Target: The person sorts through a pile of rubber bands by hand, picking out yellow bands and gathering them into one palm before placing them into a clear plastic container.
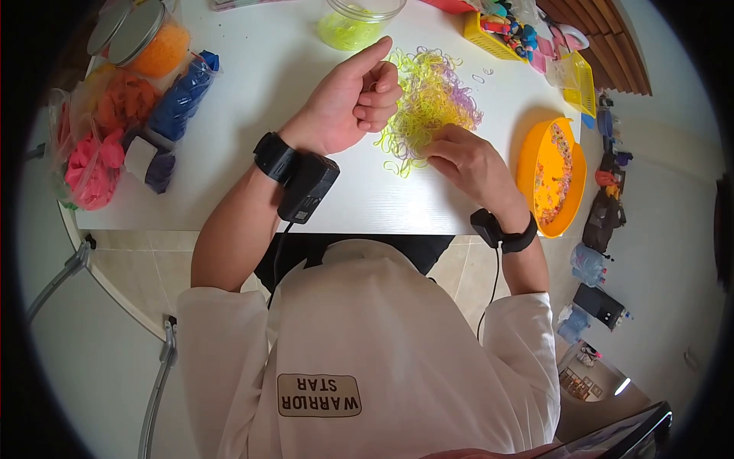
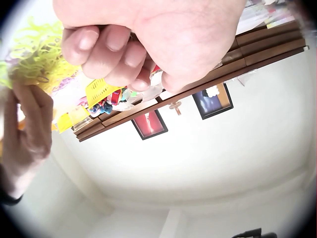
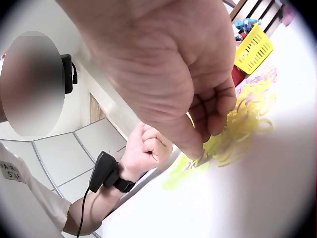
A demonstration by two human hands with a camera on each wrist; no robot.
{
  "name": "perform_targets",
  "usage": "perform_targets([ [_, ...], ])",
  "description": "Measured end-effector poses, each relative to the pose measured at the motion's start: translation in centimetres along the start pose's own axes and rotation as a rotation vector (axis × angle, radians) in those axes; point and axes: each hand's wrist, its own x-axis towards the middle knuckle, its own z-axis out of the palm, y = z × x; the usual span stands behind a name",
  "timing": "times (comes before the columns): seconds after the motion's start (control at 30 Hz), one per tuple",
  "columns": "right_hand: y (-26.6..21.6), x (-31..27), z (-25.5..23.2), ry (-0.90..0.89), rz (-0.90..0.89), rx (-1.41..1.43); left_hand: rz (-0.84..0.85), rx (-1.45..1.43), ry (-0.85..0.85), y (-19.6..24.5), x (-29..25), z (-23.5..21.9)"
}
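A loose pile of small rubber bands, yellow-green, yellow and pale purple, is spread on the white table. My right hand is at the pile's near right edge, thumb and fingers drawn together. In the right wrist view the tip of the thumb meets the bands, and the fingers pinch at them. To the left of the pile I hold my left hand above the table, palm turned up. Its fingers are curled toward the palm and its thumb points away; nothing shows in it, though the palm's inside is hidden.
Behind the pile stands a clear tub of yellow-green bands. An orange tray with small beads sits at the right. Bagged coloured bands and lidded jars occupy the left. A yellow basket of small toys is at the back right.
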Motion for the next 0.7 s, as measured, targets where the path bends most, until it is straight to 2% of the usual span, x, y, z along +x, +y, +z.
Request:
perform_targets([
  [0.2, -0.7, 0.5, -2.7, 0.056, 0.072, 0.112, -0.032, 0.014, -0.022, -0.8, 0.3, 0.0],
  [0.23, -0.7, 0.8, -3.0, 0.077, 0.062, 0.124, -0.031, 0.029, -0.039, -0.9, 0.3, 0.0],
  [0.33, -1.1, 1.7, -3.8, 0.139, 0.021, 0.151, -0.061, 0.079, 0.055, -1.3, 0.6, 0.4],
  [0.5, -2.7, 3.9, -4.0, 0.195, -0.072, 0.156, -0.065, 0.043, 0.016, -2.0, 0.7, 1.0],
  [0.6, -2.7, 4.6, -3.3, 0.178, -0.062, 0.083, -0.074, 0.049, 0.026, -1.9, 0.4, 1.5],
  [0.7, -2.5, 4.1, -3.3, 0.244, -0.05, 0.112, -0.064, 0.091, -0.002, -1.8, 0.3, 0.8],
])
